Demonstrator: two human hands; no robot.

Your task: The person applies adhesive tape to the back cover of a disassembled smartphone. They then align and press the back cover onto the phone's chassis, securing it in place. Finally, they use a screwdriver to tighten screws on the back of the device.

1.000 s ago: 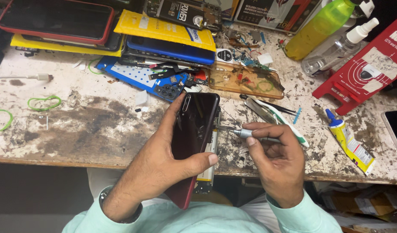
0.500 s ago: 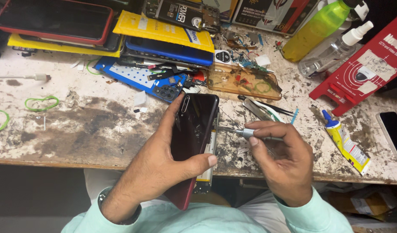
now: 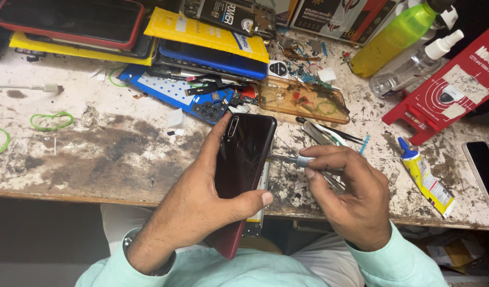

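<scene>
Stained table: left hand gripping dark phone, long axis running away from body; right hand pinching screwdriver, tip touching phone's right edge.

My bench: a worn, whitish worktop blotched with dark stains and chipped paint, its front edge running below my arms. Beneath the edge, deep shadow; the floor I cannot make out. Light even and bright across the surface. No wall or window visible.
</scene>
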